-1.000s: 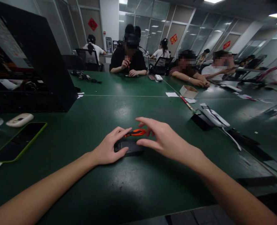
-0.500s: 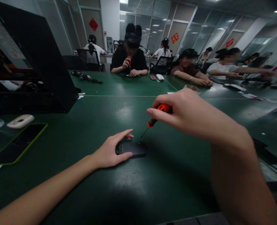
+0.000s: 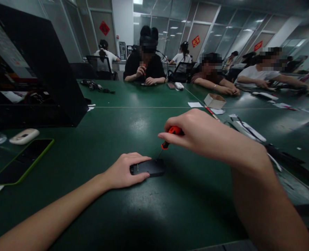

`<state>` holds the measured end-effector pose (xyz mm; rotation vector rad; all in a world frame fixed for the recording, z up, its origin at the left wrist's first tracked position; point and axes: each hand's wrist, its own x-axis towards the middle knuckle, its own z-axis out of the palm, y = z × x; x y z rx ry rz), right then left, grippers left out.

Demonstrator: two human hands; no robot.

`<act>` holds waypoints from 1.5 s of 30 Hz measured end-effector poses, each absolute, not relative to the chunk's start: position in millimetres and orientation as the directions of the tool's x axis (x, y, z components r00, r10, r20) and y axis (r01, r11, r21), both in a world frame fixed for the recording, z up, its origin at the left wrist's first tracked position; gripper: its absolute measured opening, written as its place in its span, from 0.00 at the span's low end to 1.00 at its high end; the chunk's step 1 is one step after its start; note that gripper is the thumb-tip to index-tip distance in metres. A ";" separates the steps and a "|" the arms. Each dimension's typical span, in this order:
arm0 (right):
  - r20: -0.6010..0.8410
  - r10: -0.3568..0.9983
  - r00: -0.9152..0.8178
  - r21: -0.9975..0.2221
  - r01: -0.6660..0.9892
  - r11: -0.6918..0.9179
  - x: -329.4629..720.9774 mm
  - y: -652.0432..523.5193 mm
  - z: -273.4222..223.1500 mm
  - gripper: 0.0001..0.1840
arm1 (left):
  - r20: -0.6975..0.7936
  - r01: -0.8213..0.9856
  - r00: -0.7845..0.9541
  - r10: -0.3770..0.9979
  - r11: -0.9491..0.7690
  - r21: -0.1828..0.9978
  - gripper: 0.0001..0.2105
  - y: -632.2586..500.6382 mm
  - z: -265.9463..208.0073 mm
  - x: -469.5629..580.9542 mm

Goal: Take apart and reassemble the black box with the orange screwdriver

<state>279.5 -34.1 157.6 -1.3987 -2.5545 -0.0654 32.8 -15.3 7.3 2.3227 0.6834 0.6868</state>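
A flat black rectangular device lies on the green table. My left hand grips its left end, thumb along the near side and fingers along the far side. In my right hand is a screwdriver with an orange and black handle, held tilted with its thin shaft pointing down to the left. The screwdriver's tip is at the far edge of the device's top; whether it sits in a screw is too small to tell.
A black computer case stands at the left, with a phone in a green case and a white oval gadget before it. Beyond my right hand are a small cardboard box and a white strip. Several people sit across the table.
My right hand has come down and slightly left, bringing the screwdriver tip to the device. The left hand's fingers have closed in along the device's far side.
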 end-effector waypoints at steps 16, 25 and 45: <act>0.168 0.731 -0.662 -0.123 0.721 0.682 283.3 -42.1 158.8 0.07 | 0.275 0.345 0.735 0.620 -0.690 0.636 0.21 -15.1 7.2 32.9; 0.189 0.675 -0.713 -0.135 0.662 0.737 277.7 -44.2 157.4 0.10 | 0.279 0.355 0.736 0.617 -0.703 0.617 0.21 -14.5 6.1 32.9; 0.235 0.641 -0.730 -0.095 0.639 0.763 270.5 -39.7 151.8 0.17 | 0.237 0.439 0.737 0.633 -0.714 0.545 0.23 -14.9 8.2 35.2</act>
